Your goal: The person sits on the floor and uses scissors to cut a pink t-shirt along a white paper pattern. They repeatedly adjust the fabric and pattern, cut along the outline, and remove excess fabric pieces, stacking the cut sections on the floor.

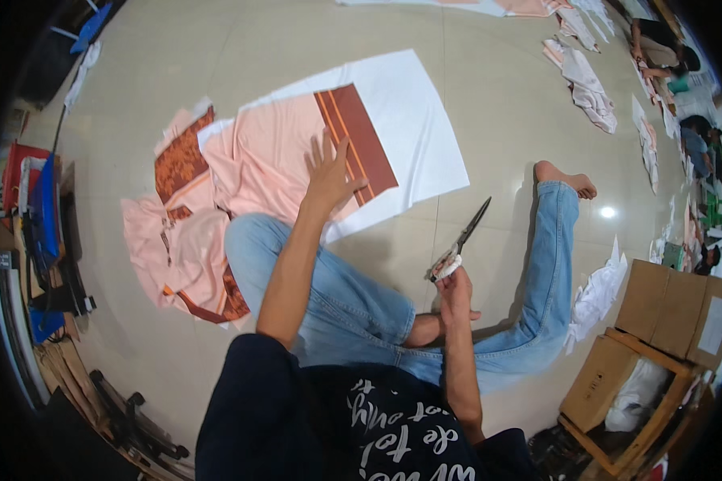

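Note:
My left hand (331, 172) lies spread on pale pink fabric (265, 144) with a maroon, orange-striped band (357, 136), over a white sheet (409, 120). Left of it is rumpled pink fabric (152, 248) with orange-patterned pieces (184, 152). My right hand (456, 290) grips long dark scissors (465, 236) by their white-wrapped handle, blades pointing up and to the right. My jeans-covered legs are bent on the tiled floor, beside and below the fabric.
Cardboard boxes (650, 309) on a wooden frame (650, 429) stand at lower right, near white scraps (594, 301). Loose fabric pieces (582, 88) lie at upper right. Other people (658, 48) are at the far right. Blue and red objects and stacked boards line the left edge.

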`<act>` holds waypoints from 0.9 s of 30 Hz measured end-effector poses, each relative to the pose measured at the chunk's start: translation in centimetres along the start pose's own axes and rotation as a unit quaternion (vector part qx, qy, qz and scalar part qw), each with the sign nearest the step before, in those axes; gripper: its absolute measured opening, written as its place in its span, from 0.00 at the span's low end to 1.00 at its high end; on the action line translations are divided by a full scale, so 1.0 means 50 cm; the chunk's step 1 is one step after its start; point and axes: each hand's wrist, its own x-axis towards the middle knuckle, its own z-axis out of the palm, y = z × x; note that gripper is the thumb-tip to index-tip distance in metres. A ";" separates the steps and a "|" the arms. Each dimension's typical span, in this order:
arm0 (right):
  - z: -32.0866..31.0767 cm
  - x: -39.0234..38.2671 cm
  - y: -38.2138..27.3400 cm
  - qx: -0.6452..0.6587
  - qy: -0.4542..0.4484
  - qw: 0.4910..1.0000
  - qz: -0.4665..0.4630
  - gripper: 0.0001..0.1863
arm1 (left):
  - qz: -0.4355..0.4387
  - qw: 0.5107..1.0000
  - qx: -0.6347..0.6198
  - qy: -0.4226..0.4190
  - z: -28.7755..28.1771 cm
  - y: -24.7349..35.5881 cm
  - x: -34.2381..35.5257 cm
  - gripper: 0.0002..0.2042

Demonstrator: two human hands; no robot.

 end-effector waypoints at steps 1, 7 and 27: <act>0.007 -0.012 -0.001 -0.016 -0.022 1.000 0.006 0.16 | 0.032 0.999 -0.002 0.007 0.016 0.003 0.001 0.55; 0.000 -0.095 -0.028 -0.157 -0.042 0.986 0.033 0.20 | 0.040 0.994 0.086 -0.059 0.036 0.025 -0.020 0.60; -0.017 -0.111 -0.111 -0.386 -0.154 0.907 0.058 0.22 | 0.063 0.989 0.107 -0.078 0.064 0.050 -0.035 0.68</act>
